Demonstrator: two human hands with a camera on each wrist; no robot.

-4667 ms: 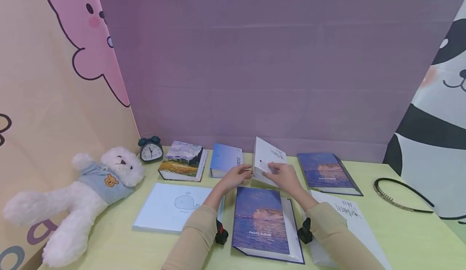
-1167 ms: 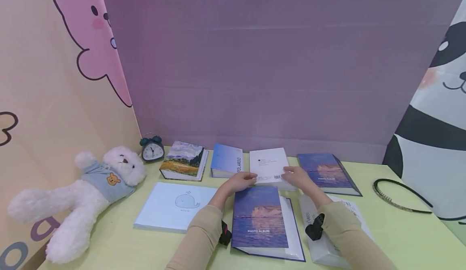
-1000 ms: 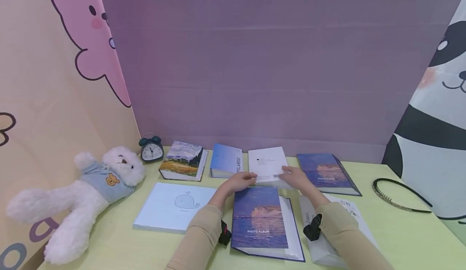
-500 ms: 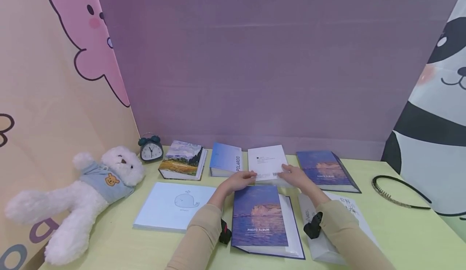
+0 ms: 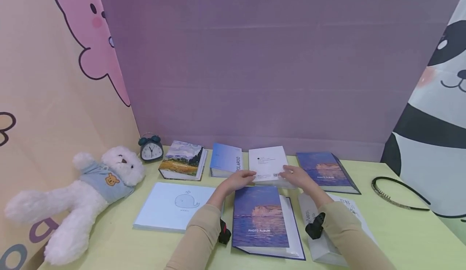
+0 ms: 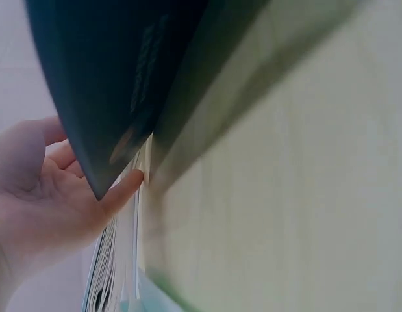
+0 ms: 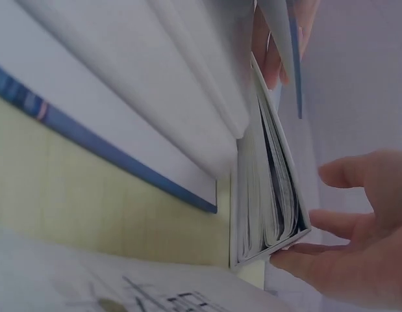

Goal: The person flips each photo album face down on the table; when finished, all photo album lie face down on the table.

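Note:
A white photo album point(image 5: 268, 163) lies in the back row, its side with small print and a barcode facing up. My left hand point(image 5: 238, 181) is at its near left corner, fingers loosely extended; in the left wrist view a fingertip point(image 6: 134, 182) reaches the page edges. At the near right corner is my right hand point(image 5: 296, 178). In the right wrist view its fingers point(image 7: 298, 263) touch the cover's corner beside the page block point(image 7: 269, 188), with the thumb apart. Just in front, between the forearms, lies a blue seascape photo album point(image 5: 258, 217).
A landscape-painting album point(image 5: 183, 159), a blue Polaroid album point(image 5: 225, 157) and another seascape album point(image 5: 324, 169) share the back row. A whale-drawing album point(image 5: 167, 205) lies left; a white album point(image 5: 316, 237) is partly under the right sleeve. A plush bear point(image 5: 105, 185), alarm clock point(image 5: 151, 150) and headband point(image 5: 386, 197) lie outward.
Several seconds ago both hands held the white album tilted up, with its lettered cover showing. It now lies flat, barcode side up, and my hands are farther apart. The last second shows hardly any movement.

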